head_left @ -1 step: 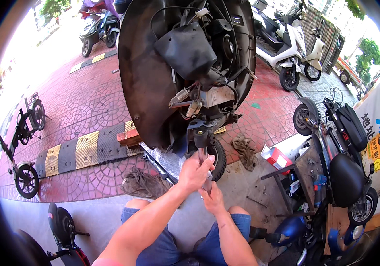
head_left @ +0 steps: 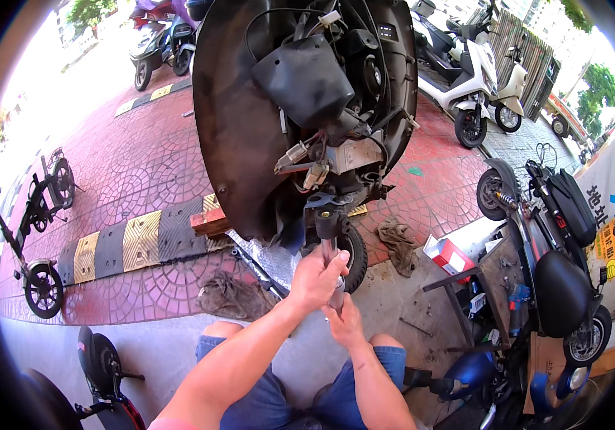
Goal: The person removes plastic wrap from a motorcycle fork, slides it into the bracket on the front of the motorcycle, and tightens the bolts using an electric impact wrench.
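Observation:
Both hands are wrapped round a silver metal tube, which slants down toward me from a black collar under the scooter body. My left hand grips higher up, its thumb lying along the tube. Just below it, my right hand is closed round the lower part. Above them hangs the scooter's dark front shell, with its inner side showing cables, a black cover and loose white connectors. Behind the tube stands a black tyre, partly hidden by my hands.
Rags lie on the ground left and right of the wheel. A yellow-black speed bump crosses the red paving. At right are a small metal table, a red-white box and an upended scooter. A thin rod lies nearby.

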The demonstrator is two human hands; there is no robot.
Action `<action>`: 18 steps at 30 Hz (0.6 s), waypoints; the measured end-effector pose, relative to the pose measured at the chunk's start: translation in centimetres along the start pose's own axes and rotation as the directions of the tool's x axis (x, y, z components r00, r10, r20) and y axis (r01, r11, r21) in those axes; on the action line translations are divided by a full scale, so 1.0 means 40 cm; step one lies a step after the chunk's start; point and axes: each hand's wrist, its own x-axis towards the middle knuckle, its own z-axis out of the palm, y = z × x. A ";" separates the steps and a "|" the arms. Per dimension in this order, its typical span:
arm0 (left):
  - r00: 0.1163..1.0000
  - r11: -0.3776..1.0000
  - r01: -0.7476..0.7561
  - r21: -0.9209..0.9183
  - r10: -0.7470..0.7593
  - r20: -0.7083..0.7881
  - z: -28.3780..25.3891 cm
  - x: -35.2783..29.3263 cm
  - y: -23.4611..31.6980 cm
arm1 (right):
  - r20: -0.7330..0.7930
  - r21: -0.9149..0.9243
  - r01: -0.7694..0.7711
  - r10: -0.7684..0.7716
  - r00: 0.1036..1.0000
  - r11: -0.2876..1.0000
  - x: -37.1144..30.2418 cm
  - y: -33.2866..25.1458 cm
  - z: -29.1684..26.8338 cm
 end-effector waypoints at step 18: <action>0.936 0.924 0.322 -0.204 -0.280 0.212 0.058 0.010 -0.044 | 0.030 0.003 -0.032 0.032 0.999 0.999 -0.009 -0.045 -0.060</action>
